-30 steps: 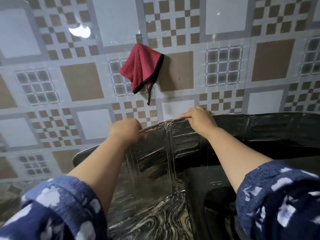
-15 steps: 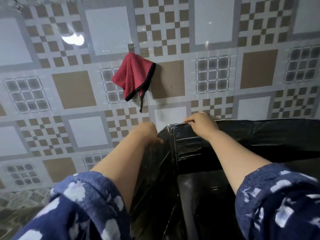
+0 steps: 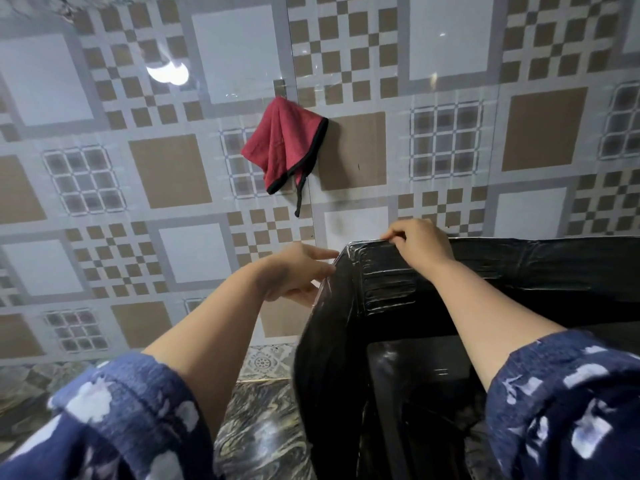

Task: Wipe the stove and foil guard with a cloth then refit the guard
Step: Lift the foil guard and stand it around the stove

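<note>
Centre frame, the right hand (image 3: 420, 242) pinches the foil guard (image 3: 388, 289) top edge; the left hand (image 3: 298, 273), fingers loosely spread, touches its corner; a red cloth (image 3: 282, 143) hangs above

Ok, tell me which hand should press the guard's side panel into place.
Left. The left hand is already at the guard corner, beside the side panel. The right hand grips the top edge, steadying it.

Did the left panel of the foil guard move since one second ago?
Yes. The foil guard has swung rightward, away from the tiled wall, toward the stove.
</note>
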Tool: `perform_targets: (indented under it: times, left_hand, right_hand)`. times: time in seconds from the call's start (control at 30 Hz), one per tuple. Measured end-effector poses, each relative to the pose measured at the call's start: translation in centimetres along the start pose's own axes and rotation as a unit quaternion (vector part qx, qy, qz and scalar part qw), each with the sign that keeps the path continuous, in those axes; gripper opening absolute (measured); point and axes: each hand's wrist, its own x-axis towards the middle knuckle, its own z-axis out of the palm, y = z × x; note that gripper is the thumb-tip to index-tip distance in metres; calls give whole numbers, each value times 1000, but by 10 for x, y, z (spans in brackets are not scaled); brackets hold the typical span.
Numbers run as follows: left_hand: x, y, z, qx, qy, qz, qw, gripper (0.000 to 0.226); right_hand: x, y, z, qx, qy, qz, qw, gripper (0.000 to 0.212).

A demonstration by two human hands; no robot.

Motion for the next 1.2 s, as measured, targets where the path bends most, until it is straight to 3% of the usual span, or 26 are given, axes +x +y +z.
perform_targets:
  times: [0.4,0.57,0.73,1.0,1.2]
  left_hand:
    - [-6,-5,47,-43,100,90,990,42]
    - [-3,-31,68,-165,46,141,975,48]
    - [4,-44,89,-218,72,196,953,46]
    - [6,-40,99,-129,200,209,949,61]
    - [2,-45,103,-132,204,203,949,59]
  right_hand:
    - [5,-2,-7,58,-68,11,996,18]
    - [-1,6,-4,18,-60,-13,998,25]
    - [3,9,-3,43,-45,-2,998,28]
    - [14,-8,-10,45,-116,1,992,26]
    - [10,-15,-14,18,-125,0,992,26]
